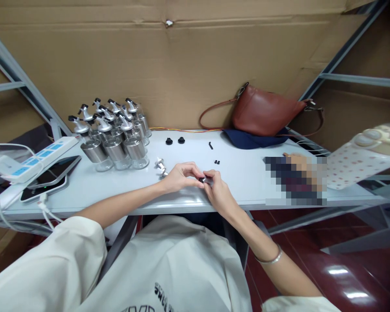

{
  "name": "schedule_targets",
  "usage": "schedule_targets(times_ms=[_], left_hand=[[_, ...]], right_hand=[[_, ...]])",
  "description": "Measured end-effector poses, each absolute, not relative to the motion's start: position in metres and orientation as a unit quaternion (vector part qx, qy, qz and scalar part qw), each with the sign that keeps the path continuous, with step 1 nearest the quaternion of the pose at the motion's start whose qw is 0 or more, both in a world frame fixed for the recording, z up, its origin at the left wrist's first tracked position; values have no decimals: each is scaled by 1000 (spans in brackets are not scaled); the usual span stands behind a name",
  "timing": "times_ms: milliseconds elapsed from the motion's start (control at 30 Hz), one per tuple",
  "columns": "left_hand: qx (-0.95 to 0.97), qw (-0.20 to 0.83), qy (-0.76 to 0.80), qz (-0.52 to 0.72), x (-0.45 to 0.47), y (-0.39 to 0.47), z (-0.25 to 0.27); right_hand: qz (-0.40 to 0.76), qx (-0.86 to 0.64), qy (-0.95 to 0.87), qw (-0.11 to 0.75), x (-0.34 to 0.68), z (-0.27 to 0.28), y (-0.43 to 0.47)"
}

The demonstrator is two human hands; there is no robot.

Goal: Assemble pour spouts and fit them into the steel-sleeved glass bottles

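Close to the front edge of the table, my left hand (182,177) pinches a small black-tipped part (202,180) between thumb and fingers. My right hand (220,193) is closed on the same part from the other side, where a bit of silver shows; the fingers hide most of it. Just behind my left hand lie silver pourer spouts (160,165). Farther back rest two black stoppers (169,141). A thin black lever piece (211,146) and two tiny black bits (217,162) lie beyond my right hand.
Several glass and steel bottles (113,145) with pourer tops stand at the left. Beside them are a power strip (40,160) and phones (50,175). A brown bag (266,110) sits on dark blue cloth (247,139) at the back right, near a dotted white object (357,162).
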State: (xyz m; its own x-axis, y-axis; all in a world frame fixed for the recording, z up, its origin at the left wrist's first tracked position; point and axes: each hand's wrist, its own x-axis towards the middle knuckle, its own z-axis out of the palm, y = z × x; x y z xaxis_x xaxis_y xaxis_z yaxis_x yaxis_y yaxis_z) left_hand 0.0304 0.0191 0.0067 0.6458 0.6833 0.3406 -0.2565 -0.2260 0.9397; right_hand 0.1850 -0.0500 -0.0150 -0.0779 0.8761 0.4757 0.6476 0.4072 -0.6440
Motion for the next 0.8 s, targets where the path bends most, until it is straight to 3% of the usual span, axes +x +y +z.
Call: schedule_targets(times_ms=[133,300,533,800], left_hand=[[681,603,157,385,31,17,11],[665,602,191,399,32,13,18],[692,547,253,398,25,23,25],[701,536,262,391,23,26,24]], right_hand=[[122,-486,-736,455,184,-14,-53],[186,-482,-712,475,181,-6,-58],[390,-376,-634,552,187,-3,-51],[366,-418,-614,561,188,-2,-50]])
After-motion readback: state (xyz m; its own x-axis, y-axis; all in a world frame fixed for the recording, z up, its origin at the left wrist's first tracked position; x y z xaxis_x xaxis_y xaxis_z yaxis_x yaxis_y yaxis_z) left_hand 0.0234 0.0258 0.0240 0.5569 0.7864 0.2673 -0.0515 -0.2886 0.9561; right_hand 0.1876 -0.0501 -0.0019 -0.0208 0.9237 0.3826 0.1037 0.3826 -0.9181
